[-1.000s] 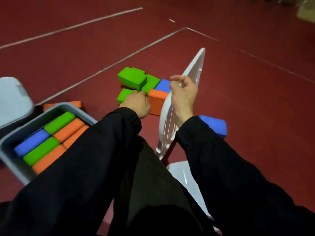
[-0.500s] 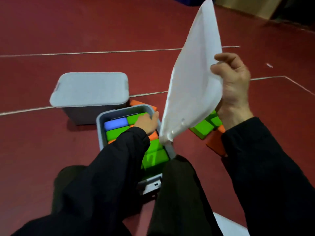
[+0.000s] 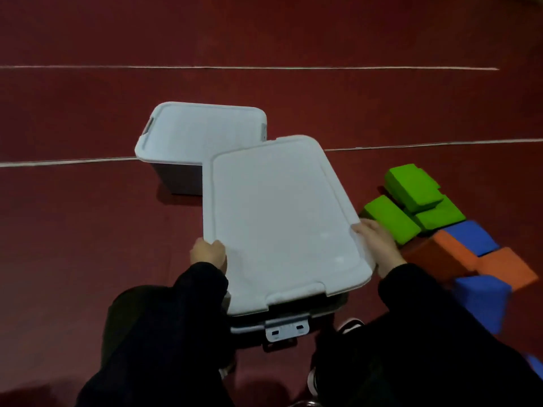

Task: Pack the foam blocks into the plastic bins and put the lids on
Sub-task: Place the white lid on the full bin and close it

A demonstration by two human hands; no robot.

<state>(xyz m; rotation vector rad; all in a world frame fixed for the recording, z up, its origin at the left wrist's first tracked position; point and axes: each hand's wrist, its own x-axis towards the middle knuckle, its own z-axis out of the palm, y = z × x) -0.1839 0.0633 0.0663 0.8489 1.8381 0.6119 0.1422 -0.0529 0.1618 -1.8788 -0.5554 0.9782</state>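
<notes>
Lid over the bin at frame centre

My left hand (image 3: 208, 254) and right hand (image 3: 376, 245) grasp the lid (image 3: 279, 212) by its sides — it lies askew over the bin (image 3: 293, 318); loose foam blocks (image 3: 426, 207) sit at right.

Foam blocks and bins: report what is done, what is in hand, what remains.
Done: the far bin sits with its lid on. In hand: the left hand and right hand hold a second lid over the near bin, not seated; the gray latch hangs unfastened. Left: green, blue and orange blocks lie loose on the floor.
</notes>
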